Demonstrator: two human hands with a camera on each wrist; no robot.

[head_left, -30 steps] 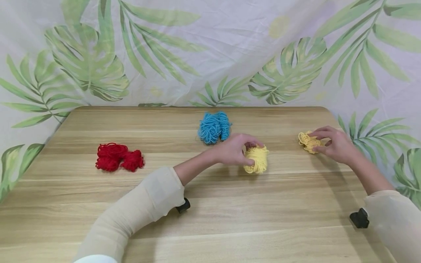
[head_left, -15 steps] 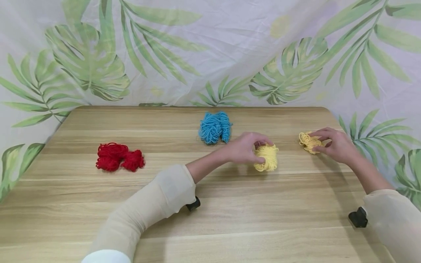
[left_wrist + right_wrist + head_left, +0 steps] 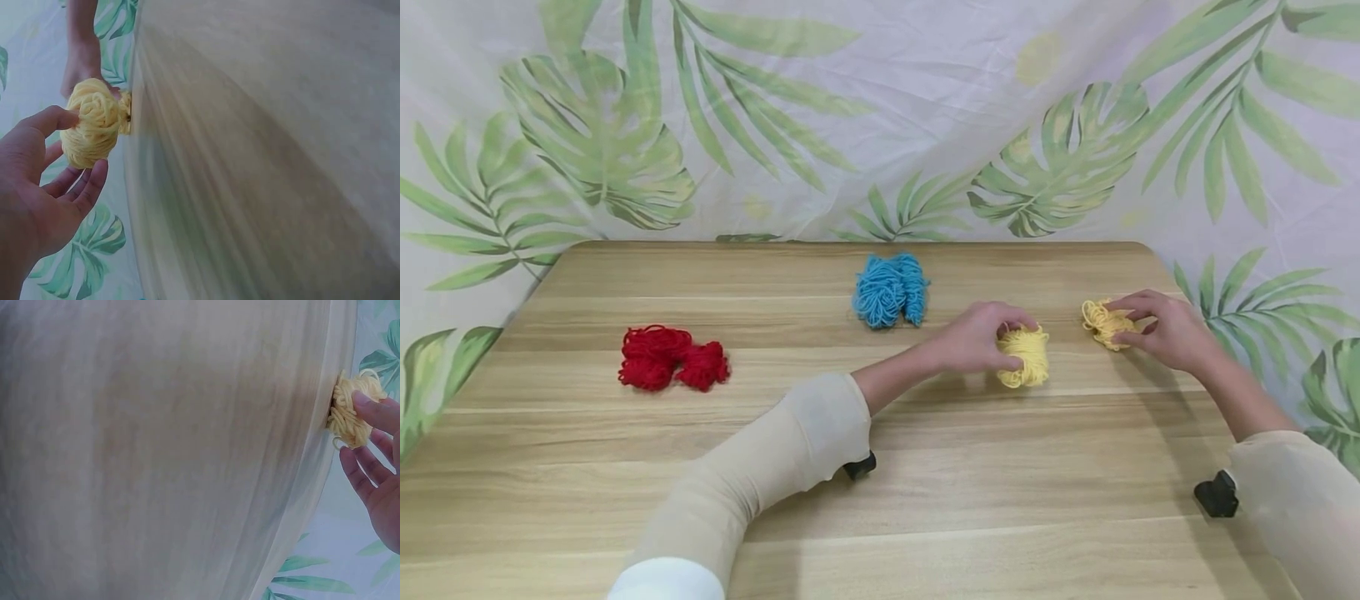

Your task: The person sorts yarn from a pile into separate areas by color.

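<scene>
My left hand (image 3: 981, 337) pinches a ball of pale yellow yarn (image 3: 1026, 357) between thumb and fingers, right of the table's middle. In the left wrist view this yellow yarn ball (image 3: 90, 125) looks held just off the wood. Farther right, my right hand (image 3: 1168, 333) has thumb and fingers around a smaller, looser bundle of yellow yarn (image 3: 1105, 323). The right wrist view shows that small bundle (image 3: 353, 409) against the tabletop, the thumb on it and loops sticking out. A gap separates the two yellow yarns.
Two blue yarn bundles (image 3: 883, 292) lie side by side near the table's back edge. Red yarn bundles (image 3: 655, 358) lie on the left. Behind the wooden table (image 3: 925, 500) hangs a leaf-print cloth (image 3: 887, 108). A black device sits under each sleeve.
My left hand has moved to the right with the yellow yarn ball, closer to the small yellow bundle. The right hand, blue yarn and red yarn have stayed in place.
</scene>
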